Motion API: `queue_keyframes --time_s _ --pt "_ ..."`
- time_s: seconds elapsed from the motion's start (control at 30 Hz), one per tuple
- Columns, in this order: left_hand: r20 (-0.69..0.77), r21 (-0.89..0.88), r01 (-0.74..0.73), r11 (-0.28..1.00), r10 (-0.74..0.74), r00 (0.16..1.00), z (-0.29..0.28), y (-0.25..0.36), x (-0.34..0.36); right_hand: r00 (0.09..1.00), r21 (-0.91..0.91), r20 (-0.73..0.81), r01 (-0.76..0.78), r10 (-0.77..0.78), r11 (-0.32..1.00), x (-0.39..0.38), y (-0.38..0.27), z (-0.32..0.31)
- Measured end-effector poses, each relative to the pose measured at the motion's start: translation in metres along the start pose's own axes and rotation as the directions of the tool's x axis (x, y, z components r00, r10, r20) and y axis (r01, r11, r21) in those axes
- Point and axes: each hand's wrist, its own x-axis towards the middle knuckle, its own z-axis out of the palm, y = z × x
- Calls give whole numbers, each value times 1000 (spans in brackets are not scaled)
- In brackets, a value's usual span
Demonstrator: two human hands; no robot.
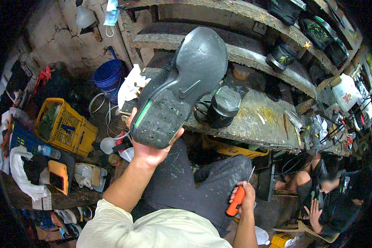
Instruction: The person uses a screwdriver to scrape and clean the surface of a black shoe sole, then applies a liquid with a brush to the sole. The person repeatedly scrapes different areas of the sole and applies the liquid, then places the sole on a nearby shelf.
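My left hand (151,154) grips a black shoe (200,58) by its heel end, fingers wrapped around it. The sole faces me, with the toe pointing up and away. Small holes dot the flat heel area, and a green strip runs along the heel's left edge. Near my right knee, my right hand (249,198) is closed around an orange-handled tool (235,202) with a thin metal tip pointing up; its exact kind is unclear. Beyond the held shoe, another black shoe (225,106) sits on the worn workbench (264,130).
Shelves (169,40) with more dark footwear (282,57) rise behind the bench. Left of me are a blue bucket (108,76), a yellow crate (66,126) and a white cloth (22,175). Another person (335,202) sits at the lower right.
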Motion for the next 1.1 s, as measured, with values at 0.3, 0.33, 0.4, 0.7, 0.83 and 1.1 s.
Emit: queue_keyframes --time_s 0.3,0.33,0.4,0.7,0.83,1.1 --pt "-49 -14 3 1000 -4 999 -5 2 -2 1000 -3 0 -3 3 1000 -1 1 0" --pt "-63 -17 2 1000 -3 998 -5 2 -3 1000 -4 1 -5 5 1000 -1 1 0" --pt "-76 -32 7 999 -9 997 -7 2 -4 1000 -10 -1 -9 9 1000 -1 0 0" --pt "38 -364 114 925 -108 993 -12 -9 -3 1000 -2 3 -8 8 1000 -1 -1 0" --pt "34 -398 116 910 -112 993 -17 -18 -6 997 -12 55 51 -50 999 -3 -1 2" --pt "-185 48 359 932 -345 920 -45 -53 -50 901 325 20 404 -434 855 -26 -37 -1"
